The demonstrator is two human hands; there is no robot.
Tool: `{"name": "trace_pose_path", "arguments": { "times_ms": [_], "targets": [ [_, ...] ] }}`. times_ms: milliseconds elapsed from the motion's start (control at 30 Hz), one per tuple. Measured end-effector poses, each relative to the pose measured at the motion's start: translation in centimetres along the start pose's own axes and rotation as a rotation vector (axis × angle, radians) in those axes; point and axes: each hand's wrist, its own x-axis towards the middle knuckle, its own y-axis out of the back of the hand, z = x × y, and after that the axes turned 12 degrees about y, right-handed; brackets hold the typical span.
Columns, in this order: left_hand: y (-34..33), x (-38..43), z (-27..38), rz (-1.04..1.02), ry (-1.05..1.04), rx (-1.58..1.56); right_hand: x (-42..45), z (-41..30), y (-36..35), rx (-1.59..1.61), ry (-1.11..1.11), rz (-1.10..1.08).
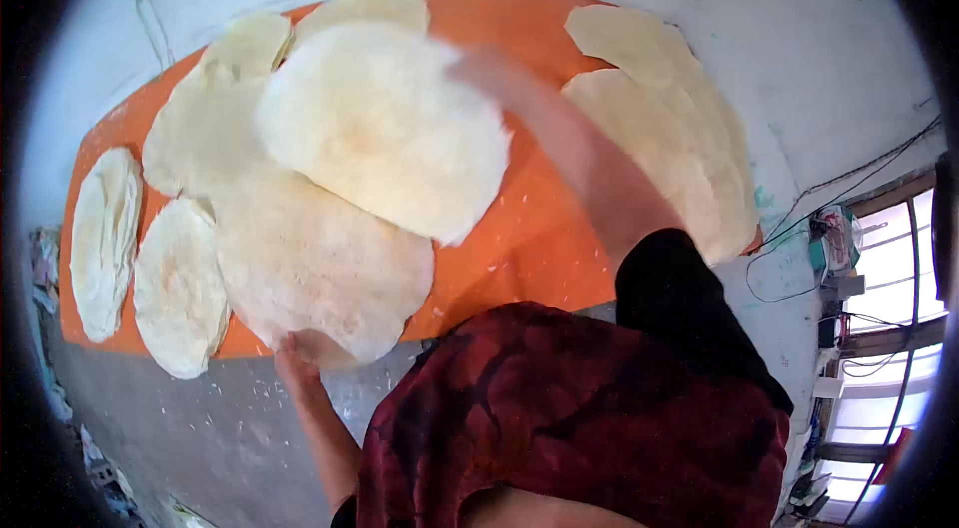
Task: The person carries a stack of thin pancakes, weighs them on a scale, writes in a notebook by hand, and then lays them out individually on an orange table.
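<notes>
Large round flatbreads cover much of an orange cloth (539,258). My right hand (476,71), blurred, is at the upper right edge of a pale flatbread (386,131), which overlaps others; its fingers seem to grip that edge. My left hand (298,363) pinches the near edge of a wide flatbread (322,266) at the cloth's front edge. Left of it lie a smaller flatbread (180,288) and a folded or stacked one (105,243). Further flatbreads (202,131) lie beneath and behind.
Overlapping flatbreads (667,131) lie along the right side of the cloth. Beyond it is a white wall (787,41). A grey floor (195,438) with scattered crumbs shows at the lower left. Windows (884,236), dark cables and small items stand at the far right.
</notes>
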Motion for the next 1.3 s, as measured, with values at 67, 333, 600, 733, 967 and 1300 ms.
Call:
{"name": "trace_pose_path", "arguments": {
  "times_ms": [67,333,600,733,967,1300],
  "targets": [
    [1.6,2.0,-0.1,0.079,0.140,-0.085,-0.2,0.9,6.7,0.020,0.137,0.159],
    [1.6,1.2,0.0,0.173,0.083,0.042,5.9,1.8,24.6,-1.010,0.203,0.725],
    [-6.7,-6.1,1.2,0.091,0.240,-0.078,10.9,19.5,13.7,-0.802,0.049,0.234],
    [-10.9,-8.4,2.5,0.082,0.126,0.121,6.7,20.4,3.0,-0.338,0.087,0.011],
    [-35.9,-11.8,9.9,-0.229,-0.080,0.395,-4.7,18.6,-4.2,0.437,-0.208,-0.101],
    [-37.8,-4.8,10.9,-0.819,0.094,0.189,-5.9,18.8,-8.0,0.972,-0.561,0.159]
  ]
}}
